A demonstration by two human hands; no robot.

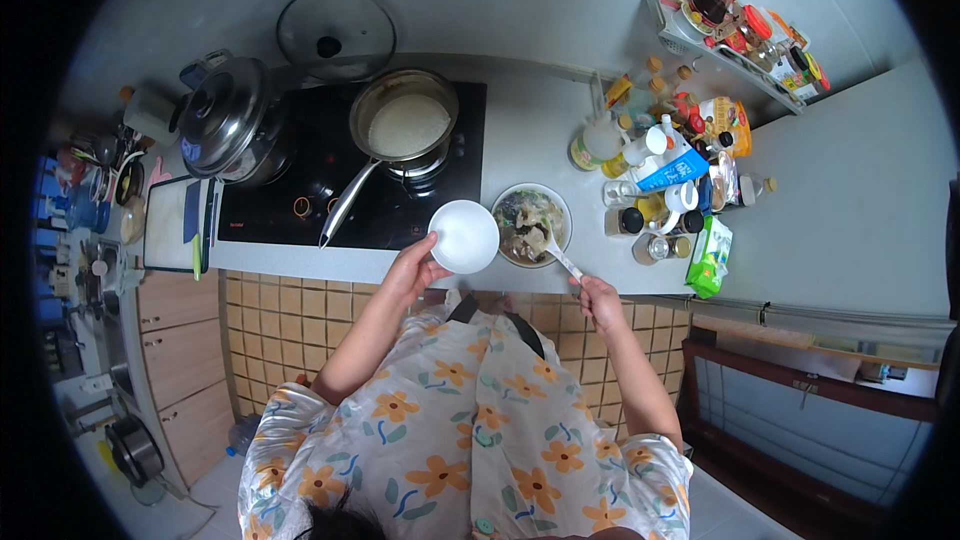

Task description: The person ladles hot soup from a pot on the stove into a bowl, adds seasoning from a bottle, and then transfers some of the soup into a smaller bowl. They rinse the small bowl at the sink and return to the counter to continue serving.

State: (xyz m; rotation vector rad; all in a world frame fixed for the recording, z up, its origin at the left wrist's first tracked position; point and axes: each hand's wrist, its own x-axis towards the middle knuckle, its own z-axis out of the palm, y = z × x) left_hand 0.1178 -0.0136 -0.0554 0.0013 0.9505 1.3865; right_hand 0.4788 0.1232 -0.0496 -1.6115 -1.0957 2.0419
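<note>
My left hand (411, 268) grips the rim of a small white bowl (465, 237), held over the counter's front edge. The inside of the bowl looks plain white. Just to its right, a larger bowl of soup (531, 225) stands on the counter, with pale and dark chunks and bits of green in broth. My right hand (598, 301) holds the handle of a white soup spoon (564, 259) with a patterned handle. The spoon's head is in the soup bowl, among the chunks.
A saucepan (409, 124) of whitish liquid sits on the black cooktop (292, 217), its handle pointing toward me. To its left stands a lidded steel pot (232, 120). A knife (193, 229) lies on the cutting board (161, 225). Several seasoning bottles (652, 165) crowd the right side.
</note>
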